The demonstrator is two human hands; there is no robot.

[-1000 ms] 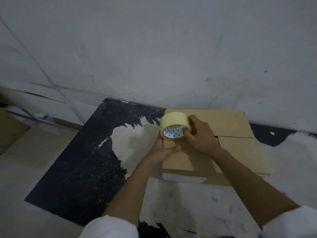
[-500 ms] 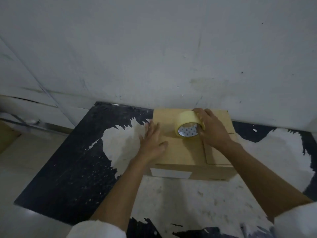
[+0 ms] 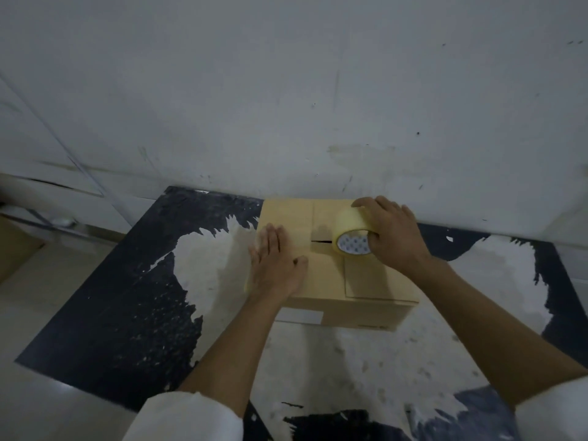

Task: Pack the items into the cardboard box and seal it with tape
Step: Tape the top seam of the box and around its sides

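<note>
A closed cardboard box (image 3: 375, 281) sits on the worn black-and-white table, close to the wall. Its top flaps are folded down, with a dark slit of the seam showing at the middle. My right hand (image 3: 394, 240) grips a roll of pale yellow tape (image 3: 351, 238) standing on edge on the box top, right of the seam gap. A strip of tape runs from the roll leftwards across the lid. My left hand (image 3: 275, 265) presses flat on the left part of the lid, fingers straight, over the tape's end. The box's contents are hidden.
The table top (image 3: 127, 297) is black with large white worn patches. A grey-white wall (image 3: 286, 106) rises directly behind the box. A white label (image 3: 300, 315) is on the box's front face. Another brown box edge (image 3: 12, 249) shows at far left.
My right hand has drawn the tape roll from the box's left end rightwards across the lid. My left hand has gone from steadying the box's left end to lying flat on the lid.
</note>
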